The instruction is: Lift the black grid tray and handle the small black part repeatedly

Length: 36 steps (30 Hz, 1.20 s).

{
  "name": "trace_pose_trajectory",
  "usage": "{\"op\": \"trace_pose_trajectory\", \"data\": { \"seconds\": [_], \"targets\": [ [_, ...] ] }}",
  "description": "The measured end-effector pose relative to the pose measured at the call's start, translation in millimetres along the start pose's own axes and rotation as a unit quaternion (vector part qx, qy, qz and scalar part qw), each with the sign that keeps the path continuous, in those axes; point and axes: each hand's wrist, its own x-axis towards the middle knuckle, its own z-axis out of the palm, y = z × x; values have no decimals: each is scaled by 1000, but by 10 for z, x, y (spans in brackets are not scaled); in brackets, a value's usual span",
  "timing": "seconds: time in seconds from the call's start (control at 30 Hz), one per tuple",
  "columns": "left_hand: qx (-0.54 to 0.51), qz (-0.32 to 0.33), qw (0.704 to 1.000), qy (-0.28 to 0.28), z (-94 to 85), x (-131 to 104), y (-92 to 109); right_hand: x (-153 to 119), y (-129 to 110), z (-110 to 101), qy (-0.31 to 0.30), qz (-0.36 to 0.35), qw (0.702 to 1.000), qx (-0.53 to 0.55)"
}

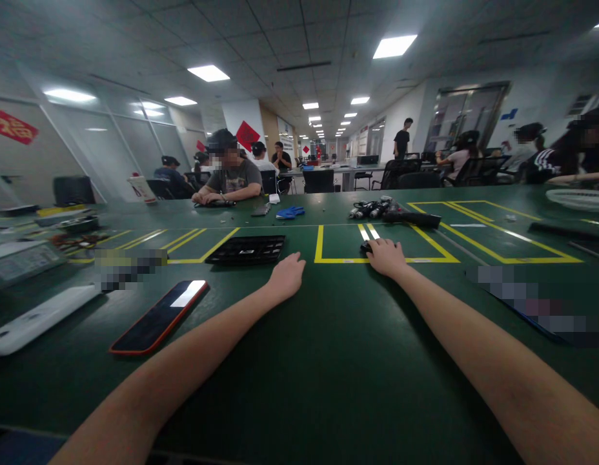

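My right hand curves over a small black object, possibly a computer mouse, mostly covered by the fingers. It rests inside a rectangle of yellow tape on the green tabletop. My left hand lies on the table, palm down, fingers pointing forward and apparently holding nothing. Just beyond and left of it is a flat black plastic tray-like panel. A phone with an orange-red edge lies left of my left forearm.
A white phone-shaped object lies far left, near a scale-like device. Beyond my hands are a blue cloth-like item and bundled black cables. Another person sits across the table. A dark flat item lies right.
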Motion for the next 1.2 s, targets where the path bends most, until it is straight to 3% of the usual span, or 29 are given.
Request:
{"op": "trace_pose_trajectory", "data": {
  "seconds": [0.1, 0.2, 0.3, 0.4, 0.53, 0.63, 0.7, 0.8, 0.87, 1.03, 1.13, 1.2],
  "targets": [
    [-30, -53, 998, -12, -4, 44, -135, 1, 8, 6, -2, -1, 1000, -3],
    [-78, -89, 992, 30, -67, 63, -192, 2, 16, 8, -8, -4, 1000, -4],
    [-150, -171, 969, 93, -282, 184, -326, 8, 20, 11, -7, -6, 1000, -5],
    [-179, -247, 942, 137, -620, 336, -596, 16, 16, 13, -8, -3, 1000, -1],
    [-143, -323, 919, 176, -920, 394, -995, 21, -2, 17, -2, 1, 1000, 5],
    [-91, -369, 909, 172, -901, 362, -1189, 22, -3, 29, 8, 0, 1000, 11],
    [-15, -386, 914, 126, -830, 351, -1245, 29, 18, 40, 22, 17, 999, 20],
    [143, -369, 919, 10, -747, 356, -1238, 58, 81, 53, 28, 91, 994, 54],
    [191, -351, 916, -27, -720, 351, -1189, 86, 115, 53, 11, 121, 989, 86],
    [193, -328, 925, -12, -572, 265, -893, 116, -84, 59, 7, 33, 983, 180],
    [144, -260, 954, 31, -359, 197, -601, 86, -413, 134, 5, -26, 973, 228],
    [77, -194, 977, 49, -201, 156, -408, 55, -627, 207, 10, -67, 940, 335]
  ]
}}
